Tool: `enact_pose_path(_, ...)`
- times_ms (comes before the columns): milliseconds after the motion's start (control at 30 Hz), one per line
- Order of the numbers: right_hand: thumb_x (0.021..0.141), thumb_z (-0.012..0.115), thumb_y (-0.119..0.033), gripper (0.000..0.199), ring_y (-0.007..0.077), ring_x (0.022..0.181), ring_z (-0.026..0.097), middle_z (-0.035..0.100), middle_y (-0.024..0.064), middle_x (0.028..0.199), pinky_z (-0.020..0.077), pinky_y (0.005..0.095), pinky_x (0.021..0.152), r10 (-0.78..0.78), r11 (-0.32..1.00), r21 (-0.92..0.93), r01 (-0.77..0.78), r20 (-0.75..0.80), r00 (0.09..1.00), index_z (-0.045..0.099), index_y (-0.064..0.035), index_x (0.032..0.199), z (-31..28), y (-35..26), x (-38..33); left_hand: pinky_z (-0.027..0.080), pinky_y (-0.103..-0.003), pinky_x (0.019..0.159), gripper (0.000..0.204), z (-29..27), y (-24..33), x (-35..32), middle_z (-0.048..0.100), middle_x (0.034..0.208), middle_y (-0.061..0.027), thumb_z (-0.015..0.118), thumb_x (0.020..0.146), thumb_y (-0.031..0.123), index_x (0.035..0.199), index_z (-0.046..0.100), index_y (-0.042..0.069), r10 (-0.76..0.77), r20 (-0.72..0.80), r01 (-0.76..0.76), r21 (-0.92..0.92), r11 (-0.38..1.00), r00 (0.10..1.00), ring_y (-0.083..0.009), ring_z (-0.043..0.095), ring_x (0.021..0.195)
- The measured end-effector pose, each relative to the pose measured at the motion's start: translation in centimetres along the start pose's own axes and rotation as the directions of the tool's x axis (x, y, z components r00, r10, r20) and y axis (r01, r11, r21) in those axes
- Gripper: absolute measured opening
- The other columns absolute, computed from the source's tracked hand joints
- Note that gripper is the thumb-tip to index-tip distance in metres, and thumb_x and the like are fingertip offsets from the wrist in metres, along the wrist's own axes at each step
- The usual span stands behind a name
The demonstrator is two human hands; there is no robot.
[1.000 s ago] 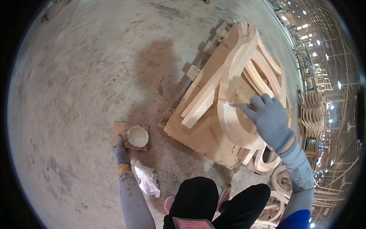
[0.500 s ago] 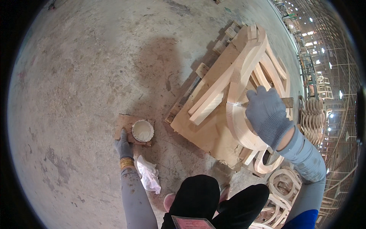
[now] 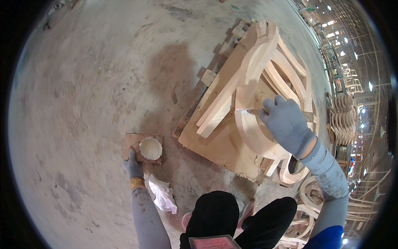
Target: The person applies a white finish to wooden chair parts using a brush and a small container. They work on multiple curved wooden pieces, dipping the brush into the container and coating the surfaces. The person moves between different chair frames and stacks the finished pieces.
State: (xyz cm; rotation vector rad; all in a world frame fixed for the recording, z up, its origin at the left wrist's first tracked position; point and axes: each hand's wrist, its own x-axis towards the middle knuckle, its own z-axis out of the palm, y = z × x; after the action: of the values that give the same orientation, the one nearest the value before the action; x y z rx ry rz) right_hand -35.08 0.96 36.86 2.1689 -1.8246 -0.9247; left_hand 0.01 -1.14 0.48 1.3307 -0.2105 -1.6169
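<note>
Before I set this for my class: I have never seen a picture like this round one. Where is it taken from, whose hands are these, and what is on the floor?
The picture comes from a wide fisheye camera worn on a person's head, looking down, so straight edges bend near the rim. Both gloved hands are that person's own. The left hand rests on a small board on the concrete floor; a round bowl of pale paste stands on that board. A white rag lies beside the forearm. The right hand holds a thin tool against a curved wooden frame, which lies on a flat board. More curved wooden parts are stacked at the right.
</note>
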Motion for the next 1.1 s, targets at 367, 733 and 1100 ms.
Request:
enact_pose_path(367,0.082,0.059,-0.006,0.025,0.0323,0.074,0.06,0.06,0.0159,0.084,0.0471,0.0377,0.064,0.57,0.385,0.919,-0.089,-0.161,0.806,0.064,-0.0033,0.106,8.2,-2.3,-7.5,0.053,-0.035,0.081,0.042,-0.1,0.4,0.2,0.06,0.114,-0.0092,0.066,0.088,0.023,0.122,0.054,0.0,0.041,0.02,-0.042,0.065,0.997,0.999,-0.0204,0.06,0.1)
enact_pose_path(733,0.083,0.06,-0.008,0.022,0.0284,0.067,0.057,0.058,0.0154,0.077,0.0448,0.0358,0.061,0.689,0.145,0.983,-0.113,-0.018,0.725,0.066,-0.0035,0.103,13.0,-5.0,-6.5,0.052,-0.042,0.086,0.046,0.3,-0.2,0.3,0.057,0.118,-0.0113,0.066,0.088,0.026,0.123,0.052,0.0,-0.02,0.071,0.018,0.024,1.0,0.997,-0.0259,0.058,0.104)
enact_pose_path(1100,0.083,0.06,-0.01,0.02,0.0317,0.073,0.058,0.058,0.0159,0.079,0.0463,0.0383,0.065,0.747,0.238,0.967,-0.096,-0.119,0.654,0.065,-0.0037,0.1,13.7,-5.6,-6.6,0.051,-0.04,0.088,0.047,0.2,0.3,0.6,0.057,0.12,-0.0113,0.065,0.088,0.025,0.125,0.051,-0.001,0.007,0.146,-0.006,-0.005,1.0,0.989,-0.0251,0.057,0.106)
